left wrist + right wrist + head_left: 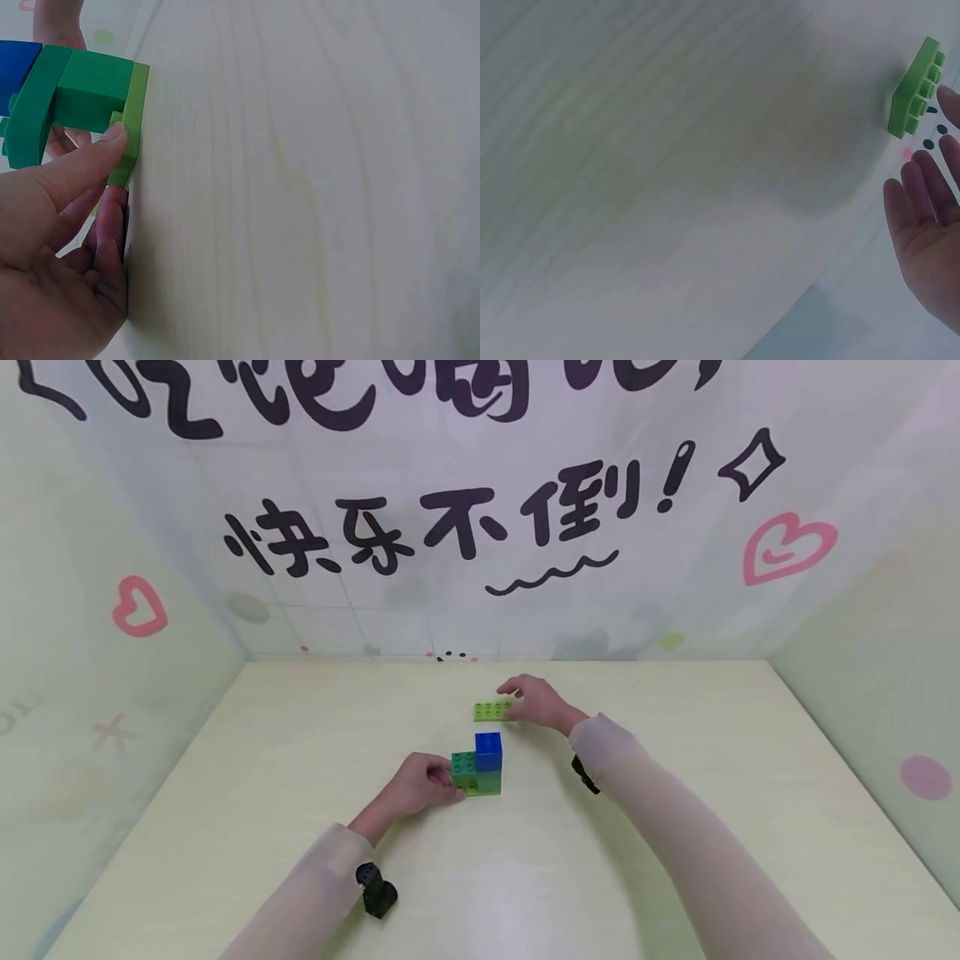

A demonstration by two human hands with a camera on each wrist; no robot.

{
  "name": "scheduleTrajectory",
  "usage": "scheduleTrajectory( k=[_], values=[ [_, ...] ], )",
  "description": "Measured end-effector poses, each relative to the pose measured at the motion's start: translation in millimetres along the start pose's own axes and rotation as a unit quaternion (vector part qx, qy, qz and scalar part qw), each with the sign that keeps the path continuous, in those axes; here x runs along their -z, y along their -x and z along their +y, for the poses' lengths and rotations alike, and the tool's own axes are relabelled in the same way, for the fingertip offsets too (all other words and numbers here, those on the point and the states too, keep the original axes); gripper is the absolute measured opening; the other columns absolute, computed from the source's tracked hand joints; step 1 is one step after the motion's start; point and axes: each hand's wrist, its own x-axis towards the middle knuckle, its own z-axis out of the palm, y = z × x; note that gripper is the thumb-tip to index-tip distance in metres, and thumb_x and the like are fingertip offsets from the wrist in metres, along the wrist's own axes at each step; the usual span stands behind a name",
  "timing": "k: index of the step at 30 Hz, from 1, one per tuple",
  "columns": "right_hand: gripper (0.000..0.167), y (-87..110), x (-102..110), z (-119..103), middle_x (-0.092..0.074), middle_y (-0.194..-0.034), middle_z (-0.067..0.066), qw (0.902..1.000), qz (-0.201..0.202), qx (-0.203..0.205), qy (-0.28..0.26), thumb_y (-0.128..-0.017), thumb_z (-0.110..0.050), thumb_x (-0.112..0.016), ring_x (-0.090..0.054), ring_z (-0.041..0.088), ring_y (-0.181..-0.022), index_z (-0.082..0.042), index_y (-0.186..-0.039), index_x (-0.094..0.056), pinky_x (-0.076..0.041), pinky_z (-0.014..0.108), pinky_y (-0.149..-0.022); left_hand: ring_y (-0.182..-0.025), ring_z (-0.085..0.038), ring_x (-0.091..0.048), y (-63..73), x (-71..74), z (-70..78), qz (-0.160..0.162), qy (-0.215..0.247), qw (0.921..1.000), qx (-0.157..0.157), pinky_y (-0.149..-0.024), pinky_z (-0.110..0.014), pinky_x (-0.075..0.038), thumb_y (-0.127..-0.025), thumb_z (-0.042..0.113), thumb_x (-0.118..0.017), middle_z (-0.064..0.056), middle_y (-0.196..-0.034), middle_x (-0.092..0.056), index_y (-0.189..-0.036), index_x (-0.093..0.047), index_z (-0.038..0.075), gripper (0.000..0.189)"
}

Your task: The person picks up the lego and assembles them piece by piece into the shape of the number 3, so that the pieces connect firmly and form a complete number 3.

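A small stack of building bricks stands near the middle of the table: a light green base plate [136, 105], green bricks [464, 763] above it and a blue brick [488, 752] on top at the right. My left hand [414, 787] pinches the base plate at its left end, thumb on top and fingers along the edge. A separate light green flat brick [486, 712], studs up, lies behind the stack. Beside its right end is my right hand [542, 703], with fingers extended and parted. The right wrist view shows this flat brick [911, 94] near the thumb.
Pale wood-grain table [300, 718] lies under everything. A printed backdrop [420, 618] rises at its far edge, with side panels left and right. Each forearm wears a small black device, the left one [375, 892] and the right one [585, 775].
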Motion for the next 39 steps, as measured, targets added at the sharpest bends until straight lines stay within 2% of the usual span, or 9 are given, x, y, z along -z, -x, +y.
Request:
scheduleTrajectory(
  k=[5, 18, 26, 35, 39],
  values=[
    [0.04, -4.1, -4.6, 2.2, -0.056, -0.119, 0.01, 0.9998, -0.001, -0.018, -0.001, -0.081, -0.008, -0.069, -0.049, 0.024, -0.109, -0.003, -0.12, -0.059, -0.039, 0.036, -0.093, -0.069, -0.016, -0.051, -0.1, -0.1, 0.4, -0.001, -0.005, 1.0, -0.003, -0.063, -0.027, -0.044, -0.07, 0.003, -0.078, -0.005, -0.077, -0.059, -0.105, -0.063, -0.007, 0.039],
    [0.042, -8.4, -14.6, 9.6, -0.056, -0.113, 0.011, 0.9997, 0.015, -0.006, 0.018, -0.078, -0.009, -0.072, -0.05, 0.022, -0.103, -0.002, -0.118, -0.061, -0.039, 0.036, -0.091, -0.068, -0.014, -0.051, -0.1, 2.5, 0.1, -0.01, 0.003, 0.9997, -0.024, -0.062, -0.026, -0.044, -0.07, 0.002, -0.077, -0.005, -0.076, -0.059, -0.101, -0.063, -0.008, 0.036],
    [0.04, -8.2, -16.7, 12.2, -0.056, -0.109, 0.01, 0.9997, 0.014, -0.013, 0.014, -0.08, -0.011, -0.071, -0.05, 0.022, -0.099, -0.001, -0.117, -0.061, -0.04, 0.035, -0.088, -0.068, -0.015, -0.05, 0.9, 1.3, 0.6, -0.01, 0.005, 0.9998, -0.014, -0.061, -0.026, -0.043, -0.07, 0.003, -0.077, -0.005, -0.076, -0.058, -0.1, -0.063, -0.007, 0.035],
    [0.039, -2.8, -11.7, 17.8, -0.057, -0.107, 0.008, 0.9995, 0.013, 0.007, 0.029, -0.08, -0.014, -0.072, -0.051, 0.02, -0.098, -0.003, -0.116, -0.062, -0.041, 0.034, -0.087, -0.07, -0.016, -0.051, -0.3, -0.9, 1.3, 0.001, 0.001, 1.0, 0.005, -0.064, -0.027, -0.045, -0.07, 0.002, -0.077, -0.005, -0.078, -0.059, -0.103, -0.062, -0.007, 0.038],
    [0.04, 3.7, -6.7, 16.6, -0.055, -0.107, 0.008, 0.9993, 0.008, 0.013, 0.034, -0.08, -0.015, -0.072, -0.051, 0.021, -0.099, -0.003, -0.117, -0.062, -0.041, 0.035, -0.087, -0.07, -0.016, -0.052, -0.5, -0.6, 1.2, 0.002, -0.003, 1.0, -0.002, -0.064, -0.027, -0.045, -0.07, 0.002, -0.077, -0.006, -0.078, -0.059, -0.102, -0.061, -0.008, 0.037]
  ],
)
